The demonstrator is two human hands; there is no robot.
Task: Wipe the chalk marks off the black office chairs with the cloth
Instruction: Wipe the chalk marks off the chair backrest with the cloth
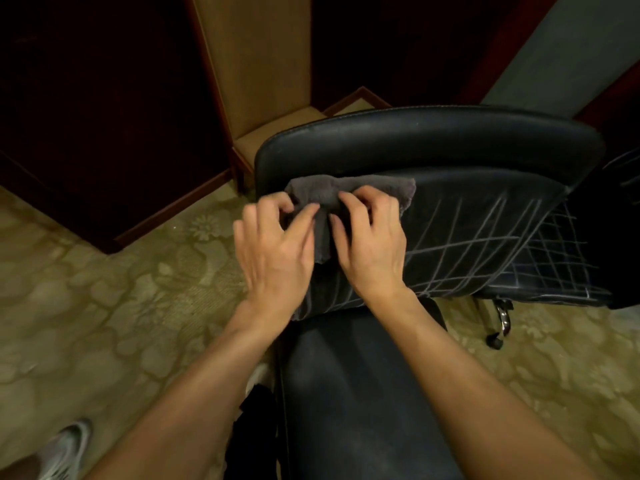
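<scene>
A black office chair [433, 140] stands in front of me, its backrest facing up toward the camera. White chalk lines [485, 237] cross the right and lower part of the backrest in a grid. A dark grey cloth [349, 188] lies bunched on the upper left of the backrest. My left hand [273, 251] pinches the cloth's left part with curled fingers. My right hand [370, 244] grips the cloth's middle, fingers curled into the fabric. The chair's seat [363, 393] shows below my wrists.
Dark wooden cabinets [104, 116] and a light wood panel [256, 57] stand behind the chair. Patterned beige carpet [104, 306] covers the floor. A second black surface with chalk lines [623, 168] sits at the right edge. A chrome chair leg with a caster [498, 327] sticks out right. A white shoe [65, 452] shows bottom left.
</scene>
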